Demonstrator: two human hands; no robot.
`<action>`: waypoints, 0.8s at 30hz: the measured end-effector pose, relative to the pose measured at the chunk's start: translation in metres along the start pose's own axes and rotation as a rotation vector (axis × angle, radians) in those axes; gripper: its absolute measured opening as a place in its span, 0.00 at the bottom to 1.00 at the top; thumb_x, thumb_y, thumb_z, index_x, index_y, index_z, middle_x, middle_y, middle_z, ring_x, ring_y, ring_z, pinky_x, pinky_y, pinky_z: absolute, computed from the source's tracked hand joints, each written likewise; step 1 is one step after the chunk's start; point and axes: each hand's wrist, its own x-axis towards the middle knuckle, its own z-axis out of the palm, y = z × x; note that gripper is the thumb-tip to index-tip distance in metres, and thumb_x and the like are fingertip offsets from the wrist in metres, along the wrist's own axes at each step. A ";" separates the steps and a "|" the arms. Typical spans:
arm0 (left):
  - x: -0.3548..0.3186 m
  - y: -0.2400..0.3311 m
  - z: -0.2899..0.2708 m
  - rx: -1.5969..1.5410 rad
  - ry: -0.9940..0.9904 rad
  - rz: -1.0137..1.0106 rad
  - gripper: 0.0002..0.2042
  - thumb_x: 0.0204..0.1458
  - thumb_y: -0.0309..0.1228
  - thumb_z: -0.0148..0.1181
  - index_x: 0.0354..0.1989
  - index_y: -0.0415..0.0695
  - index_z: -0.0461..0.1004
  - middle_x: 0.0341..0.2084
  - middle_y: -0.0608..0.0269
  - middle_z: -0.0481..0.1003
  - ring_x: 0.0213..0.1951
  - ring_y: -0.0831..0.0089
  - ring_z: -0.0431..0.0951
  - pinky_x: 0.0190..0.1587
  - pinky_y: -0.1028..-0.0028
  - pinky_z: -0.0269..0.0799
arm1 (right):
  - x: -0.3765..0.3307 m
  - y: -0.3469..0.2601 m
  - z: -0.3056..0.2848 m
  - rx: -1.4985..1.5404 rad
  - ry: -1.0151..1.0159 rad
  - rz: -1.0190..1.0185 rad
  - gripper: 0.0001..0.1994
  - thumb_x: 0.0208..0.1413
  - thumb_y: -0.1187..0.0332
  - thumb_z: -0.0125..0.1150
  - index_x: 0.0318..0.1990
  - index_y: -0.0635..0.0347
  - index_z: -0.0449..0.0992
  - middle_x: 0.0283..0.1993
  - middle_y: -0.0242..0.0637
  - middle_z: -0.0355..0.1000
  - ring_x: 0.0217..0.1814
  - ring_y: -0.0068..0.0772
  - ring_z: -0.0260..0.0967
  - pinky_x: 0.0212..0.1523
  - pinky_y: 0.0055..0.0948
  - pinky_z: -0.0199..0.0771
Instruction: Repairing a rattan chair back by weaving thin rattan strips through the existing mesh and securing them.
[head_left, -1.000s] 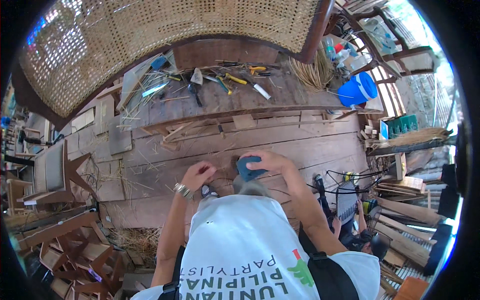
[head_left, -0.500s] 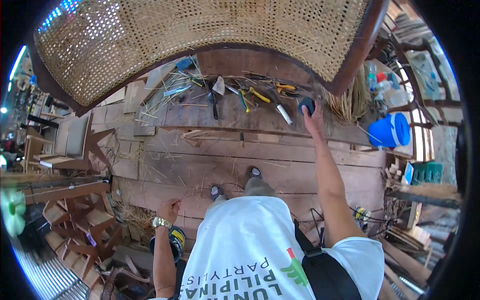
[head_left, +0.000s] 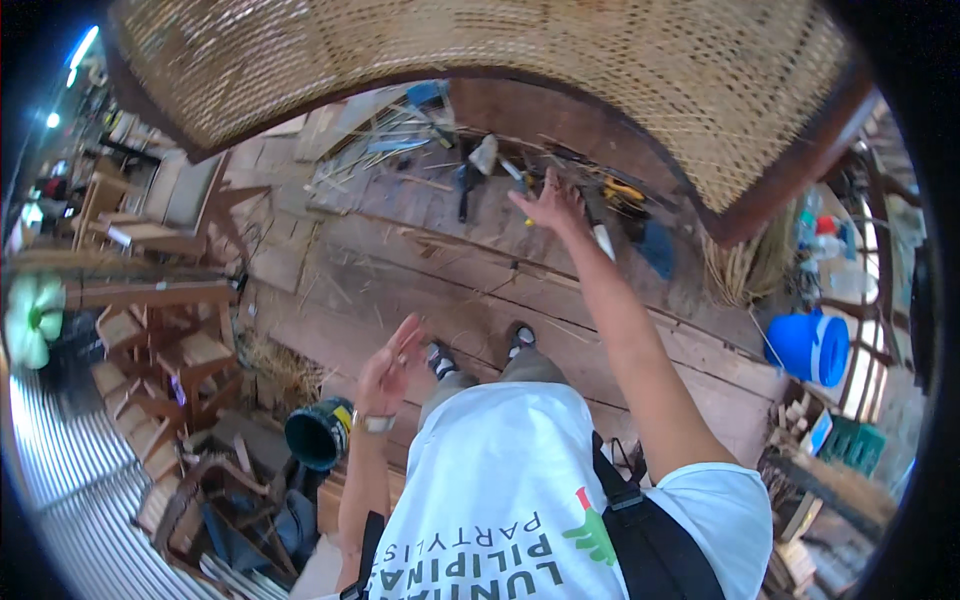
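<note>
My right hand (head_left: 556, 207) is stretched over the wooden bench (head_left: 390, 200), fingers spread and holding nothing that I can see. It hovers over or touches hand tools there; contact cannot be told. Partly beneath it lies a tool with a pale end (head_left: 603, 242). Beside it are yellow-handled tools (head_left: 622, 192) and a dark blue flat-looking piece (head_left: 655, 248), blurred. Farther left on the bench lie a dark-handled tool (head_left: 464, 190) and a pale grey lump (head_left: 484, 155). My left hand (head_left: 392, 365) is raised near my waist, fingers extended, empty.
A woven cane panel (head_left: 400, 45) in a dark wooden frame overhangs the bench. Cane strands (head_left: 735, 270) and a blue bucket (head_left: 808, 347) stand at right. On the left are wooden chair parts (head_left: 190, 350), a dark round container (head_left: 318, 436) and a green fan (head_left: 35, 320).
My right hand has left the dark blue piece at the bench's right and moved left over the tools. My left hand has risen and its fingers have opened. The view has shifted.
</note>
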 end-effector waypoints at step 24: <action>0.073 0.000 0.000 0.346 0.122 -0.085 0.17 0.92 0.40 0.53 0.81 0.51 0.71 0.57 0.50 0.93 0.26 0.82 0.70 0.31 0.78 0.71 | -0.256 0.001 -0.030 0.352 -0.783 0.137 0.38 0.74 0.63 0.76 0.88 0.61 0.73 0.63 0.37 0.83 0.62 0.31 0.85 0.71 0.37 0.87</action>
